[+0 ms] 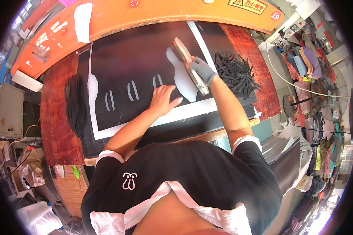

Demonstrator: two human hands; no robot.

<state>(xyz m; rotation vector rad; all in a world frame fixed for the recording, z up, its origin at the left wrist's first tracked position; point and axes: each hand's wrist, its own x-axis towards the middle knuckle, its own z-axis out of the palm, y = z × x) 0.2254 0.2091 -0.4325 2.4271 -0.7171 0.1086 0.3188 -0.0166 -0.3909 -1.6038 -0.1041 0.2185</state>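
My right hand [202,71], in a grey glove, grips a long, narrow, sole-shaped cutting die [182,50], tilted on its edge over the black sheet [125,51]. Beside the die, a pale sole-shaped opening [183,81] shows in the sheet. My bare left hand [162,100] rests on the sheet with its fingers apart, holding nothing. Its fingertips are close to a pair of narrow pale slots [157,81]. Further left are two similar pairs of slots. Under the black sheet, a white board [145,130] shows along its edges.
An orange machine beam [145,12] spans the far side. Black strips [236,75] lie heaped at the right, and a stack of black cut pieces [74,107] stands at the left on the red-brown table [59,117]. Coloured material [306,62] is piled beyond the table's right side.
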